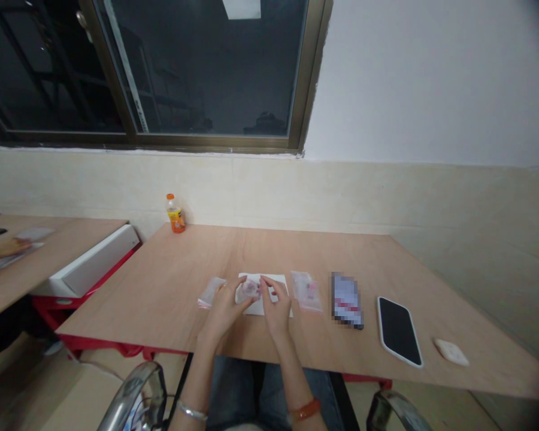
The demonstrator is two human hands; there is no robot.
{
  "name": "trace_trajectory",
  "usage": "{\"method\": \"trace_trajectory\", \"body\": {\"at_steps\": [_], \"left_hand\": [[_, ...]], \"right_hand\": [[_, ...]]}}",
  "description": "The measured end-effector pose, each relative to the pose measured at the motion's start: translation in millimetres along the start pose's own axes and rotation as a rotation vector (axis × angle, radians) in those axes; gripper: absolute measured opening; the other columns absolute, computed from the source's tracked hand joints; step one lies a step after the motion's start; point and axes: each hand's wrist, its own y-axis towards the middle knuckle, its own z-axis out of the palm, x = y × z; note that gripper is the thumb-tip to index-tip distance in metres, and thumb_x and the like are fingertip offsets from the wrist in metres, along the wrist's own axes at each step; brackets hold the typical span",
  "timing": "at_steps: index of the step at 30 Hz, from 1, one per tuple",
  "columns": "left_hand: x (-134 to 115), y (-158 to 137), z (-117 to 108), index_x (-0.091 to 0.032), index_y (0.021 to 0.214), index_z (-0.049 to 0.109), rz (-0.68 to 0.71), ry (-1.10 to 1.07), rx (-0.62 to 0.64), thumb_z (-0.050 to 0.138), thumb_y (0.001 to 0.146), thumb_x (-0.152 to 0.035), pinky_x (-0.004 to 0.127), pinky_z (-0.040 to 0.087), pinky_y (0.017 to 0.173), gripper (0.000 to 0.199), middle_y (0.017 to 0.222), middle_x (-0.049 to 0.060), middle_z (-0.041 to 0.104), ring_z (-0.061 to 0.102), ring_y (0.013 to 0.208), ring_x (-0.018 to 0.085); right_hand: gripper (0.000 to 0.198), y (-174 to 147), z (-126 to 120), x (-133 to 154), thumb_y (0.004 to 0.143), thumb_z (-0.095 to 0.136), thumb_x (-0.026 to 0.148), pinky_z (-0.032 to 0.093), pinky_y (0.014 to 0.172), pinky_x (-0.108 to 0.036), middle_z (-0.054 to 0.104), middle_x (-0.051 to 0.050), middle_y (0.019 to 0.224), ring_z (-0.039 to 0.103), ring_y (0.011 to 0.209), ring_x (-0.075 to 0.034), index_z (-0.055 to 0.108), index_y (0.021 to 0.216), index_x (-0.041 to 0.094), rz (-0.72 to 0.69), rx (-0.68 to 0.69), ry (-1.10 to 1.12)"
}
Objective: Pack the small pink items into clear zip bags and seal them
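Above a white sheet of paper (254, 307), my two hands are close together. My left hand (225, 304) is closed around a small, clear, pinkish object (249, 290), perhaps plastic; its exact kind cannot be made out. Beside it, my right hand (275, 306) has its thumb and forefinger pinched at the object's right edge, where small dark pink bits show. What the pinch holds is too small to name. A clear plastic bag (210, 292) lies left of the paper. On the right is another clear bag (306, 291) with small pink pieces inside.
A phone with a blurred screen (347, 300), a white-edged tablet-like device (399, 331) and a pale flat object (451, 352) lie to the right on the wooden table (153, 299). An orange drink bottle (175, 215) stands at the back left. Another person's hand (11, 246) rests at the neighbouring table.
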Motion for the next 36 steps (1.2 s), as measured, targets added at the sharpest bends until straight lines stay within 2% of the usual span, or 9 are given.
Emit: {"method": "trace_trajectory", "body": {"at_steps": [3,9,14,21,26,29,33,36], "left_hand": [[4,0,-3,-0.018,0.114,0.056,-0.037,0.032,-0.048,0.062,0.074,-0.036,0.043,0.041,0.093,0.045,0.112,0.011,0.063,0.057,0.104,0.025],[11,0,-5,-0.017,0.114,0.055,-0.038,0.024,-0.102,0.058,0.077,-0.037,0.040,0.044,0.091,0.041,0.113,0.010,0.063,0.058,0.104,0.023],[10,0,-6,-0.019,0.114,0.055,-0.046,0.019,-0.086,0.057,0.078,-0.039,0.040,0.045,0.090,0.041,0.112,0.009,0.063,0.058,0.103,0.024],[16,2,-3,-0.017,0.113,0.056,-0.052,-0.009,-0.121,0.059,0.076,-0.040,0.041,0.043,0.093,0.043,0.112,0.010,0.063,0.057,0.105,0.024],[12,-1,-4,-0.018,0.115,0.055,-0.060,-0.013,-0.092,0.057,0.077,-0.044,0.040,0.043,0.092,0.046,0.114,0.010,0.062,0.058,0.105,0.024],[9,-2,-5,-0.017,0.115,0.056,-0.072,-0.016,-0.071,0.058,0.077,-0.045,0.039,0.043,0.092,0.048,0.113,0.010,0.063,0.058,0.105,0.024],[9,-1,-7,-0.017,0.112,0.059,-0.097,-0.046,-0.026,0.059,0.075,-0.046,0.038,0.046,0.089,0.046,0.110,0.012,0.065,0.060,0.103,0.025],[9,-1,-5,-0.017,0.112,0.060,-0.092,-0.106,0.017,0.061,0.074,-0.044,0.037,0.046,0.088,0.046,0.111,0.011,0.065,0.060,0.102,0.025]], "right_hand": [[0.023,-5,6,-26,0.082,0.049,0.029,0.048,0.075,-0.035,0.068,-0.009,0.090,0.060,0.084,-0.020,0.067,0.094,0.018,-0.001,0.054,-0.048],[0.025,-22,20,-60,0.076,0.052,0.013,0.044,0.090,-0.040,0.068,-0.008,0.096,0.059,0.096,-0.023,0.068,0.093,0.020,-0.132,0.398,-0.168],[0.030,-30,31,-71,0.075,0.048,0.006,0.045,0.086,-0.039,0.068,-0.009,0.093,0.061,0.092,-0.022,0.068,0.094,0.019,-0.113,0.444,-0.229],[0.027,-29,26,-70,0.073,0.049,0.006,0.047,0.083,-0.038,0.069,-0.008,0.086,0.061,0.088,-0.023,0.070,0.084,0.020,-0.085,0.372,-0.223],[0.020,-21,17,-65,0.074,0.053,0.016,0.051,0.072,-0.035,0.069,-0.007,0.083,0.063,0.076,-0.020,0.070,0.084,0.019,-0.025,0.316,-0.067],[0.018,-8,6,-54,0.076,0.054,0.025,0.051,0.060,-0.029,0.069,-0.007,0.080,0.062,0.070,-0.019,0.069,0.081,0.018,0.028,0.239,0.025],[0.023,10,-12,-31,0.078,0.054,0.032,0.047,0.055,-0.027,0.069,-0.007,0.080,0.060,0.064,-0.016,0.069,0.083,0.016,0.104,0.107,0.011],[0.025,16,-21,-11,0.080,0.053,0.034,0.045,0.054,-0.026,0.068,-0.008,0.084,0.059,0.067,-0.017,0.067,0.087,0.015,0.073,-0.048,0.006]]}}
